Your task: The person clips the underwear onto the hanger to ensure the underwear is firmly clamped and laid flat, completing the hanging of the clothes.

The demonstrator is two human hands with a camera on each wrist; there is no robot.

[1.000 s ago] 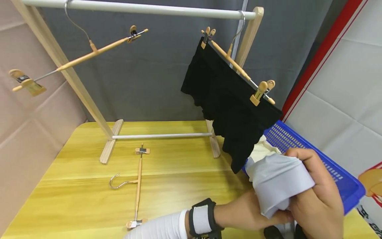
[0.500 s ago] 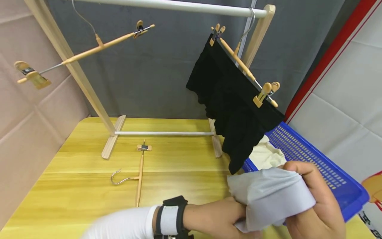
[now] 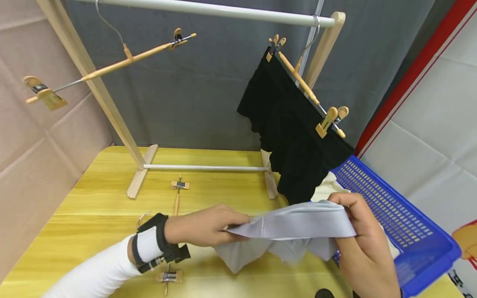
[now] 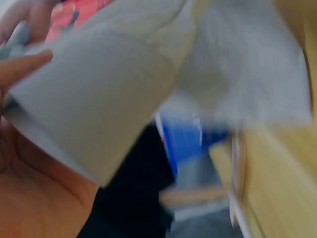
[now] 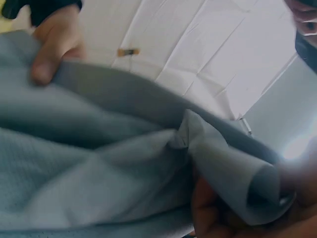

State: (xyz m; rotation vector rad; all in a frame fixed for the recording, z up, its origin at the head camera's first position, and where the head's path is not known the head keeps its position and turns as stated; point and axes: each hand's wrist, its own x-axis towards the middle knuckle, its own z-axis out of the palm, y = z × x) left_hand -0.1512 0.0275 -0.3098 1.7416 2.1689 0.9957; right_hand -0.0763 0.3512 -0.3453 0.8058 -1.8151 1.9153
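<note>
Grey waistbanded garment point(image 3: 298, 225) pinched in left fingers point(image 3: 234, 217) and right fingers point(image 3: 347, 199); beneath them, wood-grain surface point(image 3: 216, 192); beyond, grey backdrop point(image 3: 193, 111). Spread wider than earlier.

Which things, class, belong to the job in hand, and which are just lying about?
Likely the job:
grey cloth, held by left hand and right hand
bare hangers
rack
black garment
blue basket

Probably just background:
grey curtain
red-edged panel

The left hand point(image 3: 212, 225) and wrist strap point(image 3: 150, 240) hide the lower hanger's point(image 3: 177, 203) middle; toward eleven o'clock, the white bar point(image 3: 223, 10) is cut off; the left wrist view blurs the grey cloth point(image 4: 99, 89).
</note>
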